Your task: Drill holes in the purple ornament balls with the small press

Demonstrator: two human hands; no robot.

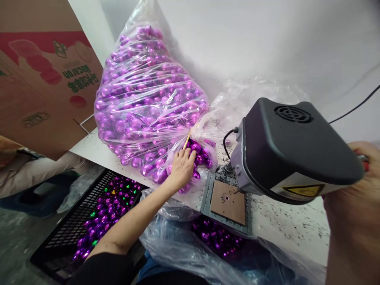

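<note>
My left hand (182, 164) reaches to the mouth of a large clear plastic bag (145, 23) full of shiny purple faceted beads. Its fingers bend down among loose purple beads (203, 154) at the opening; the fingertips are hidden, and what they pinch, if anything, does not show. A yellow tie (187, 140) cinches the bag just beyond them. On the right, my right hand (360, 174) is closed round the red-ended handle of a black bench press machine (297, 146). Beneath the machine's head, a brown square plate (228, 202) with a small hole lies on a grey metal base (208, 194).
A black plastic crate (56, 233) holding purple and a few green beads stands lower left. More purple beads (218, 237) lie in clear plastic over my lap. Dark scraps litter the white table (291, 221). A printed cardboard box (44, 91) and another person's arm (38, 174) are at left.
</note>
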